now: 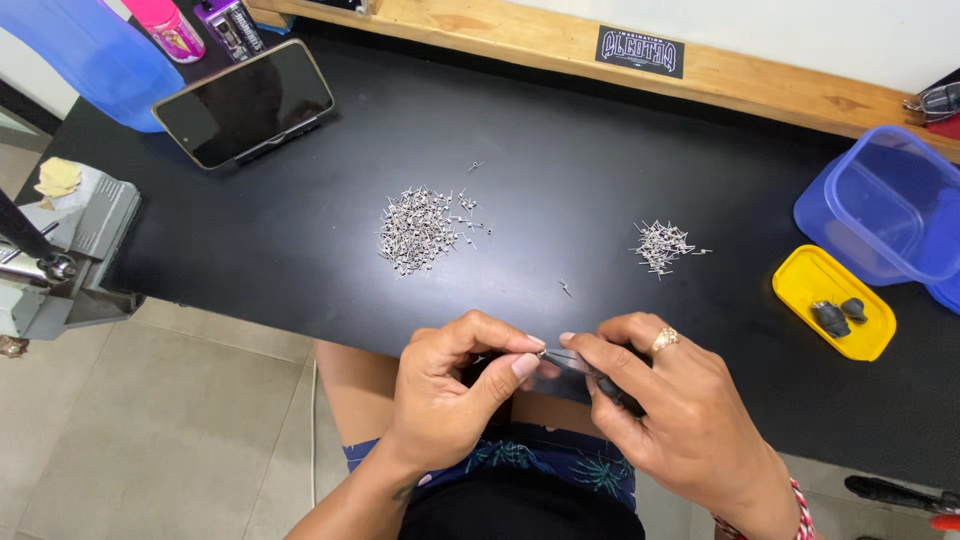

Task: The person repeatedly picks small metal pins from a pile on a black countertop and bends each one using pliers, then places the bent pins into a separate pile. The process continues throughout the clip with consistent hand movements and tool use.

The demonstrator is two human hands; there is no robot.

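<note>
Two hands at the worktop's near edge | left hand pinches a tiny metal pin | right hand grips tweezers meeting it | pin likely light, stiff, slippery; best taken by the shank | pin piles mid-worktop.

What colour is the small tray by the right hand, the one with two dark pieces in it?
Yellow tray, clearest in the head view.

two pin heaps, one phone
</note>
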